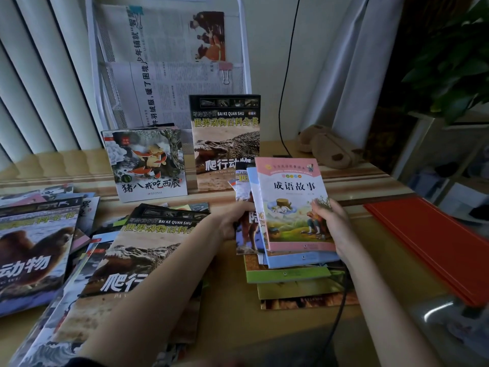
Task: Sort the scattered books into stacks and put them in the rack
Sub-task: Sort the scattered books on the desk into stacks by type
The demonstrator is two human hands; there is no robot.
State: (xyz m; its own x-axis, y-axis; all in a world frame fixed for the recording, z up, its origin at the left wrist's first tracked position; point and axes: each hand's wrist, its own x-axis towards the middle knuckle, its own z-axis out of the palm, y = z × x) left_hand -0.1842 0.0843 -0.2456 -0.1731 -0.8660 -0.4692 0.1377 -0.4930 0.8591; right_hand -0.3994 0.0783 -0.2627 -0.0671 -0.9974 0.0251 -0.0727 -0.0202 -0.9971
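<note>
Both hands are on a fanned bunch of thin glossy paperbacks held up over the right side of the tabletop (370, 234). The left hand (232, 221) has its grip curled round the left edge of the bunch, and the right hand (336, 229) clamps the right edge with the thumb lying across the cover of the pink book (291, 202) in front. A pale blue book (299, 259) sits just behind it, and a horse-cover book (247, 231) pokes out on the left. Under the bunch lies a flat stack (296, 287) with green, yellow and brown covers, edges stepped. Near left is a messy slippery-looking pile, a crocodile book (137, 260) on top, with a camel book (31, 258) further left. At the far side two books stand upright against a white wire rack (246, 49): a square-ish pig book (145, 165) and a taller crocodile copy (225, 139). Clipped newspapers (164, 75) fill the rack. A flat red folder (428, 247) lies on the right, and brown fuzzy slippers (325, 149) sit far right.
</note>
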